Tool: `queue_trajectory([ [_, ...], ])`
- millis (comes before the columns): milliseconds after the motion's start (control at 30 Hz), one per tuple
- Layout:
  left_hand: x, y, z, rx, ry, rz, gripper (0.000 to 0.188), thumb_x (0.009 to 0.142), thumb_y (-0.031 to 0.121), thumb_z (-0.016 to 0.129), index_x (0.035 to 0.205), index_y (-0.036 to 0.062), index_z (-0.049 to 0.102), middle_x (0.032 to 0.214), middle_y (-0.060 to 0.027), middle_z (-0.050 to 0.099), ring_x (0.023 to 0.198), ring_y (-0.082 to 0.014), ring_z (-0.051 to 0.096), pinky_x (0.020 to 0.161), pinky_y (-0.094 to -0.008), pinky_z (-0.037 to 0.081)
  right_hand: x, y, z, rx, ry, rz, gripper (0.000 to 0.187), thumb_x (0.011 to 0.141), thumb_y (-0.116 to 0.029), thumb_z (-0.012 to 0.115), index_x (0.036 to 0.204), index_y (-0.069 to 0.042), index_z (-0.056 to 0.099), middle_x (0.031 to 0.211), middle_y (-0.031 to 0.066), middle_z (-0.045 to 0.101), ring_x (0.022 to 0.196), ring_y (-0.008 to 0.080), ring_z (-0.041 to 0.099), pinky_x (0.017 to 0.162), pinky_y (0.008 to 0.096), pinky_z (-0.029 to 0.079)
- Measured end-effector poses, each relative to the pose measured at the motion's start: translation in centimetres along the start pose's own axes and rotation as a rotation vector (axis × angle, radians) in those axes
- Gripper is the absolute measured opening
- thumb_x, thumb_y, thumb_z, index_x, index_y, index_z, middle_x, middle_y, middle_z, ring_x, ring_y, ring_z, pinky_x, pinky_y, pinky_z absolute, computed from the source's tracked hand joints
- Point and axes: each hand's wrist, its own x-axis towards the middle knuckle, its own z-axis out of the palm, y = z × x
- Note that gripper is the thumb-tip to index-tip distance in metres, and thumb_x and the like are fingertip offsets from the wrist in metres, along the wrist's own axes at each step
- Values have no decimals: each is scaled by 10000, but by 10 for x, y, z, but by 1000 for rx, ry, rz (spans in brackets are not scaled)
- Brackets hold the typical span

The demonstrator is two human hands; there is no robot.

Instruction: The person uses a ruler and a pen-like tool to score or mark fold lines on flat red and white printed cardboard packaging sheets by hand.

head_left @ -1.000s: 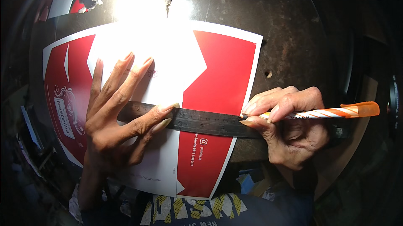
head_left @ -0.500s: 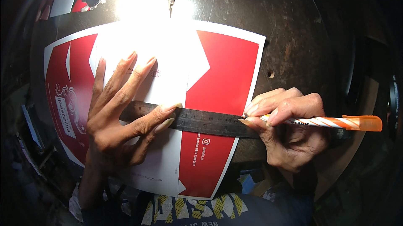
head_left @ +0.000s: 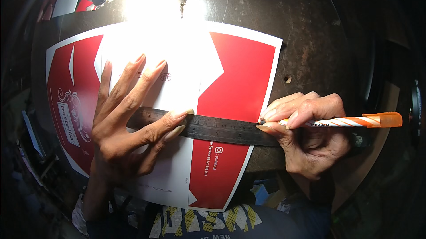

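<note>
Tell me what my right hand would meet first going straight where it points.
Probably the printed sheet: its right edge lies just by your right hand, though depth leaves contact unclear.

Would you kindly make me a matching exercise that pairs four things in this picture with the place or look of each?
1. Ruler
2. Pen
3. Printed sheet
4. Left hand

A. Red and white, lying beneath the ruler
B. Spread out, touching the ruler
C. Orange and white, held in the right hand
D. Dark, lying across the printed sheet

Pairs: 1-D, 2-C, 3-A, 4-B
</note>
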Motion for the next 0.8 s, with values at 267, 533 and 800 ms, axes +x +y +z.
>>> queue_trajectory([
  [267,-2,3,-1,15,4,-15,240,820,164,788,1036,269,778,1412,-174,563,1405,-392,417,1183,-638,187,1,-2,2,-21,-12,-3,356,788,140,737,973,-38,490,829,129,651,799,192,677,788,347,583],
  [533,3,2,-8,-3,21,-10,234,822,187,789,1037,278,775,1412,-175,562,1403,-391,421,1184,-634,188,9,-10,4,-77,-11,-71,340,757,174,729,927,-45,533,808,109,654,795,208,667,766,352,568],
  [800,1,-9,-14,-47,59,109,322,788,357,799,1097,267,771,1406,-187,564,1357,-353,491,1195,-602,180,3,-32,-42,244,227,-12,109,968,-100,553,1039,-57,483,988,145,631,934,212,620,848,367,519],
])
